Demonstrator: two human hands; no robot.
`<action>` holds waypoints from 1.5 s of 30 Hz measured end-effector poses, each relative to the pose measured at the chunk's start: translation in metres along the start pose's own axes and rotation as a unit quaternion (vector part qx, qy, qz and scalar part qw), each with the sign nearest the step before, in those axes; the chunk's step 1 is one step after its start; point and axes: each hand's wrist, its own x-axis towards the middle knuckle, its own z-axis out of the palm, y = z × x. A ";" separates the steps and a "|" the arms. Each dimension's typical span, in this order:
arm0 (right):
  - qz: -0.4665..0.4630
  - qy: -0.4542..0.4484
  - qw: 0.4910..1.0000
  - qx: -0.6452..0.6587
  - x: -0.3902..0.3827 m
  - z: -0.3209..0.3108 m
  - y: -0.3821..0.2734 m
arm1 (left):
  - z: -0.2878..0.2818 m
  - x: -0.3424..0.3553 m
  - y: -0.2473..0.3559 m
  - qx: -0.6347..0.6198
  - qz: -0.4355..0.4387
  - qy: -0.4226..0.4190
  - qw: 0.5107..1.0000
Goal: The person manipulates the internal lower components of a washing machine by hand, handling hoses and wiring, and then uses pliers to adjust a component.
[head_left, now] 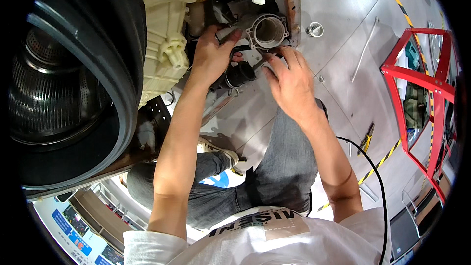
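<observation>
A grey plastic pump housing (249,33) with a wide round threaded mouth sits at the lower corner of an opened washing machine. My left hand (214,55) is closed around the short pipe on its left side, thumb on top and some fingertips showing beneath. Just below the mouth, my right hand (293,79) has its fingers bent toward the housing's lower edge, with the thumb held apart. Whether those fingertips touch the housing is hard to see. A black ribbed rubber hose (239,74) with a clamp lies between my hands.
The machine's steel drum with its black door seal (128,93) and cream plastic tub (164,29) fill the left. On the floor lie a white round filter cap (315,30), a thin metal rod (365,51) and yellow-handled pliers (366,140). A red metal frame (431,84) stands at right.
</observation>
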 end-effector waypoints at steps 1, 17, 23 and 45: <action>0.015 -0.002 0.999 0.048 -0.001 0.001 -0.003 | -0.001 0.001 0.001 0.008 -0.008 -0.009 1.000; 0.430 0.045 0.868 0.243 0.028 0.054 -0.045 | -0.001 0.000 -0.003 0.124 0.037 0.051 0.990; 0.395 0.108 0.894 0.181 0.024 0.065 -0.057 | -0.008 -0.004 0.012 0.279 0.060 0.029 0.958; 0.326 -0.094 0.917 0.208 0.037 0.041 -0.050 | -0.004 0.007 0.003 0.271 0.169 0.029 0.947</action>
